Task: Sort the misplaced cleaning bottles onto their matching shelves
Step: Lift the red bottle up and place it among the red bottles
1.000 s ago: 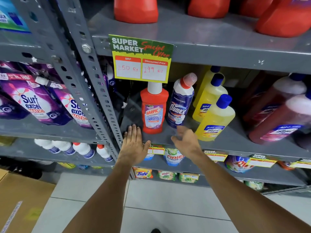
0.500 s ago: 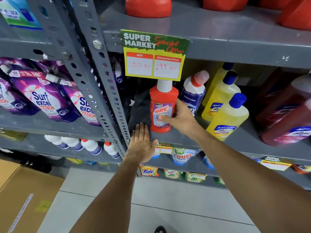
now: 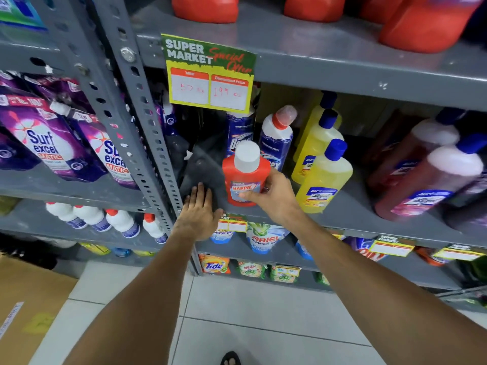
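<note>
A red Harpic bottle (image 3: 243, 175) with a white cap is tilted toward me at the front of the grey middle shelf (image 3: 350, 219). My right hand (image 3: 274, 196) is shut around its lower right side, thumb on the label. My left hand (image 3: 199, 213) lies flat, fingers together, on the shelf's front edge just left of the bottle. Behind the Harpic stand two blue-and-white Domex bottles (image 3: 275, 139). Yellow bottles with blue caps (image 3: 325, 177) stand to its right, dark red bottles (image 3: 427, 177) farther right.
Red jugs (image 3: 208, 7) line the top shelf above a yellow price sign (image 3: 209, 75). Purple Surf Excel pouches (image 3: 44, 143) fill the left rack, white bottles (image 3: 92, 216) below them. Ariel and Tide packs (image 3: 214, 264) sit on lower shelves. A cardboard box (image 3: 29, 299) stands on the tiled floor at left.
My right hand has closed on the Harpic bottle and pulled it forward, tilting it toward me off its spot under the sign. My left hand stays flat on the shelf edge.
</note>
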Demonstrator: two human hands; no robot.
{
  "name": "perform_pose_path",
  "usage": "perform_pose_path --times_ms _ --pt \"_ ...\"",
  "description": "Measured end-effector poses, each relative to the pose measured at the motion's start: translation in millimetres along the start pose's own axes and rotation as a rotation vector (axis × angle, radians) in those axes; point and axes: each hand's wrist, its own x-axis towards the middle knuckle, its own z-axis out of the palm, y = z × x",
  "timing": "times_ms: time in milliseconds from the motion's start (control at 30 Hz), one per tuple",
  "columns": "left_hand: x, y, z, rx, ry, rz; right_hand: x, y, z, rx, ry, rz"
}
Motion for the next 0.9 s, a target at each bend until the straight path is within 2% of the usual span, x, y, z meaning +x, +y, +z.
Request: perform_pose_path --times_ms 167,333,533,733,900 --pt "-47.2 19.5 -19.8 0.018 0.307 0.097 -28.8 -11.5 -28.5 0.027 -0.049 -0.069" --pt "-103.4 32.9 -62.3 0.093 0.502 -0.001 -55.2 -43.8 -55.7 0.074 -0.098 -0.184" --pt "-141.4 63.3 -153.8 0.144 0.750 -0.071 -76.9 -125.9 -88.9 0.172 -0.112 -0.391" --pt "-133.0 92.6 -231.0 0.168 0.819 -0.027 -80.9 -217.8 -126.7 0.262 -0.014 -0.539" --pt "-108.0 108.9 -262.0 0.137 0.731 0.050 -59.9 -264.9 -159.8 0.246 0.125 -0.589"
